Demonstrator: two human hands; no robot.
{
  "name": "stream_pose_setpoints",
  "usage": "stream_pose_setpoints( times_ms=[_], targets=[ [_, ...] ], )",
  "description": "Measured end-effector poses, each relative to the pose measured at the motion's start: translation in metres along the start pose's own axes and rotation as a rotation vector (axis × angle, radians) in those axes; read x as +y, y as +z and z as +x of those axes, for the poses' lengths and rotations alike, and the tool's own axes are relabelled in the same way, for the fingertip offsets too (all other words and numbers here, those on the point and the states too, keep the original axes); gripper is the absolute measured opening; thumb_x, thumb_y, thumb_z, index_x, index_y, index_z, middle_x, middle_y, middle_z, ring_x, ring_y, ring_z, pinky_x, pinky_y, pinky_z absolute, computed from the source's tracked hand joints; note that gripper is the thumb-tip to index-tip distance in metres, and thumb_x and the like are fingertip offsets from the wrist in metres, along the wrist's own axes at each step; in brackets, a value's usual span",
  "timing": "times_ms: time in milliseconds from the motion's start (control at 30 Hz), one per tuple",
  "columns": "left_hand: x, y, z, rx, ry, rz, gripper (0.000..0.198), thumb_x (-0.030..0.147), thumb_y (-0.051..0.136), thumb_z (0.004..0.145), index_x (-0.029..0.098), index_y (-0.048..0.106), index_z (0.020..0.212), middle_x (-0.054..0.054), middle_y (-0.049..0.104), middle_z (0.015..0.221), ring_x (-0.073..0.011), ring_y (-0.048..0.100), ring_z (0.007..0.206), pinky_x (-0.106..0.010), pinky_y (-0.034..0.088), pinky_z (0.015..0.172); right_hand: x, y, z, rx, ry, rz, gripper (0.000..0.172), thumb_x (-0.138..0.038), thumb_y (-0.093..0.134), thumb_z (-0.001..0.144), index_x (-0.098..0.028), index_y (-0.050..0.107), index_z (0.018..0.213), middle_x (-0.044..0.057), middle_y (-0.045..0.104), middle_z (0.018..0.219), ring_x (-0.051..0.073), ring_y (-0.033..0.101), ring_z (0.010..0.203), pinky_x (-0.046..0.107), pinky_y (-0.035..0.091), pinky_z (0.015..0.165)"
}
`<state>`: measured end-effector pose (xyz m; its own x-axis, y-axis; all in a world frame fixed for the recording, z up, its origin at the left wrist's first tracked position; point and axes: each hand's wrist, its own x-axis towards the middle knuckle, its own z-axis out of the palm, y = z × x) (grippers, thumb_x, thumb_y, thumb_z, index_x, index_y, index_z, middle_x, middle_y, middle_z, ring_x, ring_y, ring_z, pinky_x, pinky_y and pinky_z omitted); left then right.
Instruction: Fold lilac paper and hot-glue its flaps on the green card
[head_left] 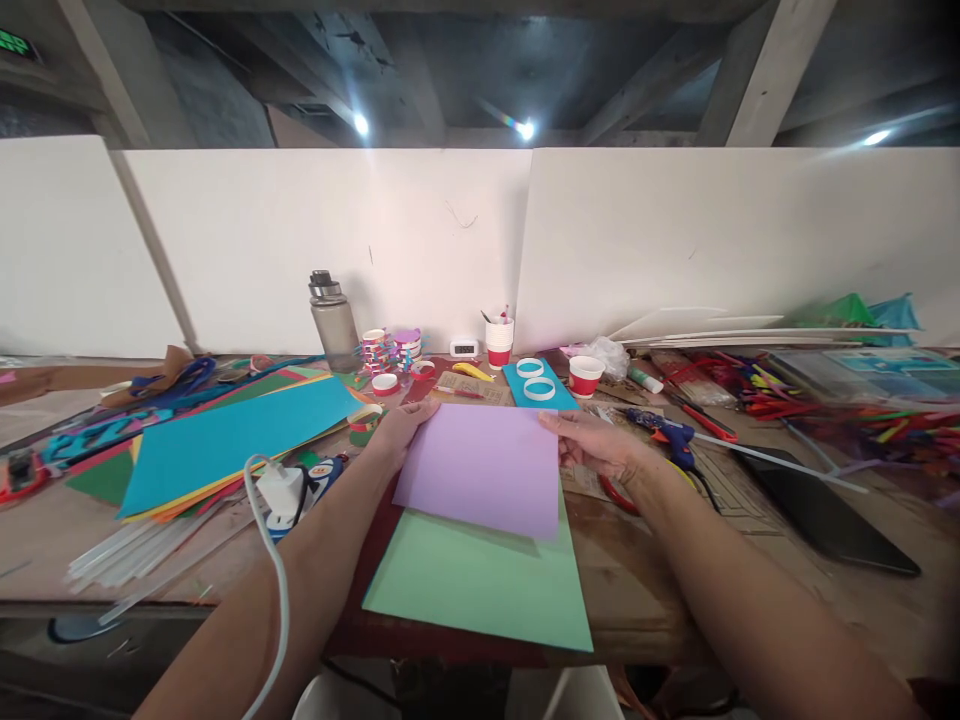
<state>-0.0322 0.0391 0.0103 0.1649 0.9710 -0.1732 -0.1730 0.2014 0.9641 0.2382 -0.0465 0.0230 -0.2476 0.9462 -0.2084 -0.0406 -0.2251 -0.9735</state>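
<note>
A sheet of purple paper [480, 465] is held between my two hands. At its upper left corner my left hand [405, 428] is closed, thumb on top. My right hand [589, 440] pinches the upper right edge, its fingers partly hidden beneath. Below the purple sheet a light green sheet [480, 585] lies at the table's front edge, partly covered by it. Beyond the hands is a blue piece [559, 398] bearing two white rings [538, 388]. A small green and red cup ring [364, 424] sits near my left wrist.
Coloured sheets [240, 435], clear glue sticks [142, 550] and a power strip with a white charger [283, 495] lie left. On the right are a blue glue gun [671, 436], a black tablet [825, 510] and pipe cleaners [892, 420]. A bottle [335, 325] and paper cups [500, 342] stand behind.
</note>
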Motion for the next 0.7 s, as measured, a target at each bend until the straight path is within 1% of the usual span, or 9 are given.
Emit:
stream_pose_setpoints(
  times_ms=[100, 167, 267, 400, 500, 600, 667, 700],
  targets=[
    [0.002, 0.008, -0.007, -0.012, -0.061, -0.031, 0.018, 0.026, 0.079, 0.066, 0.014, 0.067, 0.070, -0.004, 0.069, 0.062, -0.0152, 0.062, 0.050, -0.026, 0.052, 0.051, 0.001, -0.011, 0.003, 0.066, -0.034, -0.050, 0.041, -0.052, 0.081, 0.059, -0.017, 0.060, 0.068, -0.003, 0.058, 0.059, 0.008, 0.046, 0.051, 0.022, 0.030, 0.047],
    [0.002, 0.013, -0.011, -0.011, -0.076, -0.061, 0.018, 0.030, 0.077, 0.070, 0.015, 0.068, 0.073, -0.003, 0.070, 0.064, -0.0155, 0.063, 0.052, -0.026, 0.052, 0.052, 0.003, -0.018, 0.005, 0.114, -0.030, -0.090, 0.039, -0.050, 0.080, 0.060, -0.018, 0.059, 0.067, -0.005, 0.055, 0.057, 0.007, 0.042, 0.049, 0.023, 0.027, 0.046],
    [0.002, 0.017, -0.014, 0.023, -0.109, -0.084, 0.017, 0.031, 0.075, 0.072, 0.015, 0.068, 0.074, -0.003, 0.068, 0.061, -0.0159, 0.064, 0.053, -0.026, 0.053, 0.053, 0.004, -0.026, 0.004, 0.120, 0.002, -0.154, 0.038, -0.052, 0.076, 0.065, -0.018, 0.058, 0.066, -0.005, 0.052, 0.056, 0.007, 0.039, 0.048, 0.024, 0.023, 0.045],
    [-0.002, 0.017, -0.014, 0.038, -0.137, -0.048, 0.022, 0.035, 0.077, 0.069, 0.016, 0.069, 0.075, -0.001, 0.067, 0.059, -0.0165, 0.063, 0.052, -0.028, 0.052, 0.054, 0.000, -0.030, -0.002, 0.019, 0.049, -0.252, 0.038, -0.053, 0.073, 0.069, -0.017, 0.059, 0.066, -0.003, 0.054, 0.059, 0.007, 0.042, 0.048, 0.023, 0.025, 0.045],
    [-0.006, 0.014, -0.014, 0.061, -0.093, 0.056, 0.031, 0.042, 0.079, 0.063, 0.015, 0.069, 0.075, 0.000, 0.065, 0.057, -0.0162, 0.061, 0.051, -0.027, 0.048, 0.051, -0.004, -0.031, -0.007, -0.083, 0.073, -0.380, 0.041, -0.056, 0.070, 0.072, -0.016, 0.061, 0.065, -0.001, 0.057, 0.058, 0.007, 0.045, 0.047, 0.023, 0.028, 0.045],
    [-0.006, 0.012, -0.013, 0.087, -0.048, 0.128, 0.035, 0.044, 0.080, 0.059, 0.015, 0.068, 0.075, 0.001, 0.064, 0.056, -0.0140, 0.057, 0.048, -0.025, 0.043, 0.047, -0.007, -0.032, -0.010, -0.173, 0.100, -0.461, 0.045, -0.058, 0.066, 0.074, -0.015, 0.061, 0.061, 0.000, 0.057, 0.054, 0.008, 0.046, 0.046, 0.023, 0.031, 0.046],
    [-0.003, 0.011, -0.012, 0.093, -0.015, 0.147, 0.034, 0.042, 0.081, 0.058, 0.015, 0.067, 0.074, 0.002, 0.061, 0.054, -0.0115, 0.053, 0.046, -0.023, 0.039, 0.045, -0.009, -0.034, -0.011, -0.186, 0.101, -0.475, 0.044, -0.058, 0.067, 0.074, -0.015, 0.062, 0.063, 0.000, 0.058, 0.053, 0.008, 0.047, 0.046, 0.022, 0.032, 0.046],
    [0.000, 0.011, -0.012, 0.100, 0.024, 0.155, 0.033, 0.042, 0.080, 0.059, 0.014, 0.065, 0.071, 0.003, 0.058, 0.051, -0.0090, 0.048, 0.043, -0.021, 0.034, 0.043, -0.009, -0.035, -0.010, -0.166, 0.090, -0.465, 0.043, -0.057, 0.068, 0.073, -0.015, 0.063, 0.064, 0.000, 0.058, 0.053, 0.008, 0.047, 0.045, 0.022, 0.032, 0.045]
  ],
)
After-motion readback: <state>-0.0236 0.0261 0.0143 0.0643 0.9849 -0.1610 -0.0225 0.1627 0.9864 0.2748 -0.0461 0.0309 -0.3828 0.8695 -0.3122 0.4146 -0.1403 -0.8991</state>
